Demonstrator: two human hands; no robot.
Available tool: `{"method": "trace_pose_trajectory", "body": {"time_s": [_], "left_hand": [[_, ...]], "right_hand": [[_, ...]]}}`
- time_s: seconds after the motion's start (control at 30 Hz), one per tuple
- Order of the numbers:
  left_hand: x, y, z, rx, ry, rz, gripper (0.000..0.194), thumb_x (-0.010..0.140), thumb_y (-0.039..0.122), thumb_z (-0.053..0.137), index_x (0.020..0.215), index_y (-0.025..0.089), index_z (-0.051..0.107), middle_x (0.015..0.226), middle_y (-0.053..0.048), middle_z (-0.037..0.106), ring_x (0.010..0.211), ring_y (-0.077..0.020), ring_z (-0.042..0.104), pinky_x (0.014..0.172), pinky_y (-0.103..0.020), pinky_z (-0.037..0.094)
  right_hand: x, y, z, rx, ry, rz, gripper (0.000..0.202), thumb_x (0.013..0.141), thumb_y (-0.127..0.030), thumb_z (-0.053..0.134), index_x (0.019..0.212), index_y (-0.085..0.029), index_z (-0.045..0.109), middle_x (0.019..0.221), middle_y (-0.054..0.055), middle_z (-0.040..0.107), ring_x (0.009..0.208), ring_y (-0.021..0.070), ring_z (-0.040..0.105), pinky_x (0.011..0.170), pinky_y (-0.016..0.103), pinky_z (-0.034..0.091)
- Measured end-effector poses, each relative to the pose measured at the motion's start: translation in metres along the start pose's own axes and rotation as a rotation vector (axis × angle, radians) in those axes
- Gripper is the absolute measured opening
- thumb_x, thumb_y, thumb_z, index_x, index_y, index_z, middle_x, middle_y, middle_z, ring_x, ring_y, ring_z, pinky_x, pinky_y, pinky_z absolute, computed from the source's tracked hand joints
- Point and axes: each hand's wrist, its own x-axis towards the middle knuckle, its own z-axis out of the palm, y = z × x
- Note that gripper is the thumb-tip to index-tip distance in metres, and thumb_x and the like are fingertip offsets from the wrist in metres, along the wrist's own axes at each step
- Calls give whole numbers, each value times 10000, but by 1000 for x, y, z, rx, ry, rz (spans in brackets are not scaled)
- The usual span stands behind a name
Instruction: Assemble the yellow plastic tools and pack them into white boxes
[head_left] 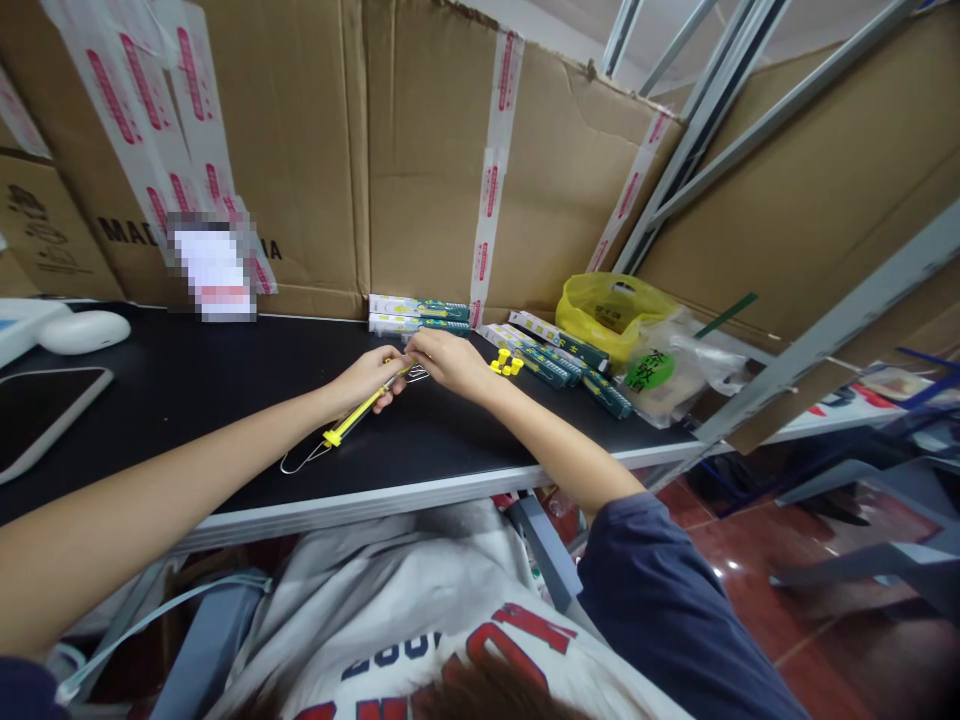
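My left hand [375, 376] is closed around a slim yellow rod-shaped tool [358, 412] with a wire loop [300, 462] at its near end. The tool slants from lower left up to the right, above the black tabletop. Meeting it at the far end is my right hand [442, 358], its fingers pinched close to the left fingertips. What the right fingers grip is hidden by the hand. Thin metal wire pieces [418, 374] show just under the two hands. Small yellow plastic parts [506, 364] lie right of my right hand.
Long printed boxes [420, 316] are stacked at the back, and more boxes [555, 360] lie to the right. Beyond them sit a yellow bag [611, 315] and a clear plastic bag [667, 370]. Tall cardboard [427, 170] walls the back. A tablet-like device [45, 415] lies left.
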Motion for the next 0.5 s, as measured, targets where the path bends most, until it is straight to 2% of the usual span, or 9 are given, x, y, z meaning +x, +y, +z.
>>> {"method": "trace_pose_trajectory", "body": {"time_s": [0.17, 0.27, 0.5], "left_hand": [[-1, 0, 0, 6, 12, 11, 330, 887, 464, 636, 823, 227, 415, 474, 81, 499, 278, -71, 417, 280, -144, 302], [-3, 3, 1, -6, 13, 10, 316, 886, 465, 634, 834, 230, 429, 466, 82, 495, 272, -77, 421, 277, -146, 305], [-6, 11, 3, -49, 34, 55, 205, 957, 353, 498, 819, 229, 412, 471, 83, 488, 275, -74, 402, 276, -142, 302]], "right_hand": [[-1, -7, 0, 98, -24, -10, 184, 908, -64, 401, 985, -187, 514, 990, 65, 625, 909, 178, 570, 794, 295, 437], [0, -11, 2, 160, -17, 22, 194, 867, -74, 411, 1004, -191, 481, 959, 55, 613, 839, 173, 559, 735, 283, 430], [2, -12, 15, 397, 152, 195, 148, 885, -164, 464, 1023, -198, 425, 776, -22, 521, 635, 129, 497, 628, 256, 410]]}}
